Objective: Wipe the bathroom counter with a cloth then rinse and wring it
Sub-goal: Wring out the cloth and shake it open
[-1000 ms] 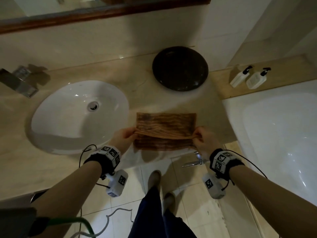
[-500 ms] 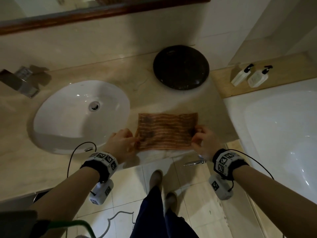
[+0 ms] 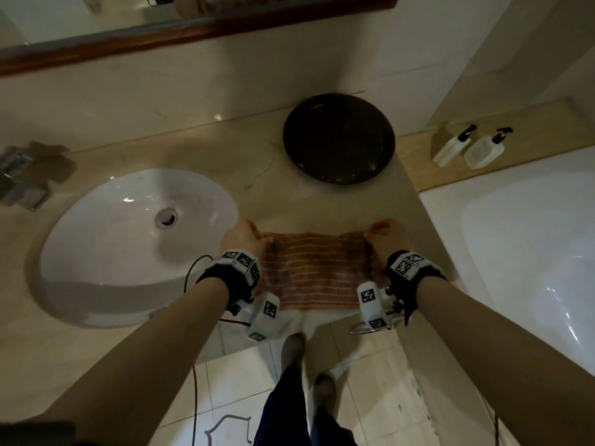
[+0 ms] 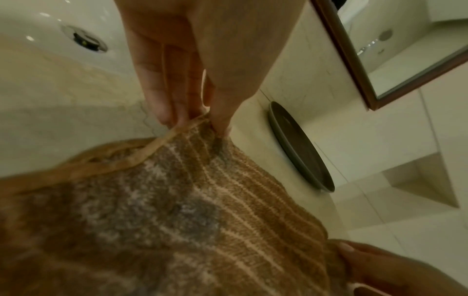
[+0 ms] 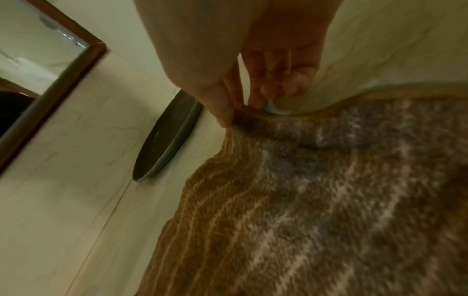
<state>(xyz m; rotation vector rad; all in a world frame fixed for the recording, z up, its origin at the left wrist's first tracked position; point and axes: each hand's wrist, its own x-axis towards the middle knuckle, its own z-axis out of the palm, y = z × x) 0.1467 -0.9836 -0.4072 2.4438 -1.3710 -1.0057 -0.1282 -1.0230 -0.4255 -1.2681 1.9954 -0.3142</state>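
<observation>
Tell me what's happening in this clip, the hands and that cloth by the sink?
A person stands at a bathroom counter and holds a brown striped cloth spread between both hands. The left hand pinches one far corner, the right hand the other, as the wrist views show. The cloth lies between the white sink and the bathtub, with a dark round plate behind it. No water is seen running.

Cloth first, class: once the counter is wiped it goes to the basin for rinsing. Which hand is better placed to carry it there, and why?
Probably the left hand: it pinches the cloth corner right beside the sink, while the right hand pinches the far corner, toward the bathtub.
</observation>
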